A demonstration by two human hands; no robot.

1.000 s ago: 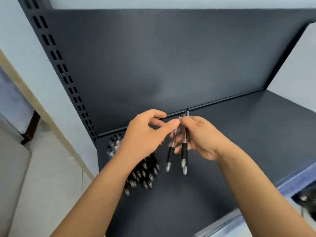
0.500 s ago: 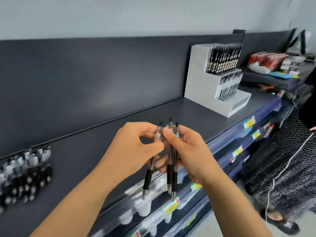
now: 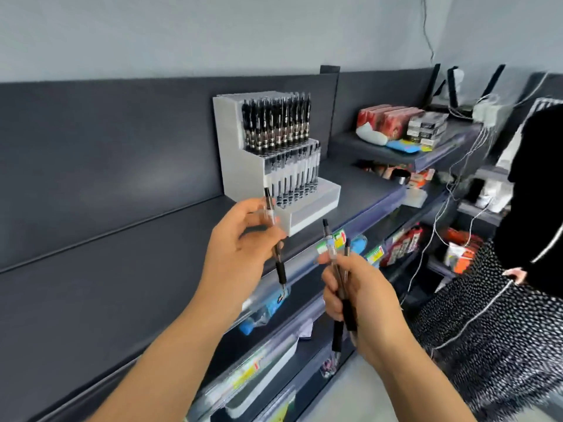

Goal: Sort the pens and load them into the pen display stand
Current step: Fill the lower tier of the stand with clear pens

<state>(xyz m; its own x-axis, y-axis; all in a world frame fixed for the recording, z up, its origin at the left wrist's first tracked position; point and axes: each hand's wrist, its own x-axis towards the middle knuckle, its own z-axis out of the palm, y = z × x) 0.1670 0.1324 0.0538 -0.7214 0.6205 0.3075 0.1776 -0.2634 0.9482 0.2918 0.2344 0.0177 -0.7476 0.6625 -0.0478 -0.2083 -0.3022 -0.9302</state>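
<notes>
Now my hands have parted: my left hand (image 3: pixel 240 239) pinches one pen (image 3: pixel 274 236), my right hand (image 3: pixel 359 300) grips the other two pens (image 3: pixel 339 287). I've turned to the stand (image 3: pixel 231 141) just ahead, so loading can begin.

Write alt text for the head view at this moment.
The left hand holds one pen and the right hand two pens, in front of a white tiered pen display stand on a dark shelf. The stand's lowest tier looks empty.
</notes>
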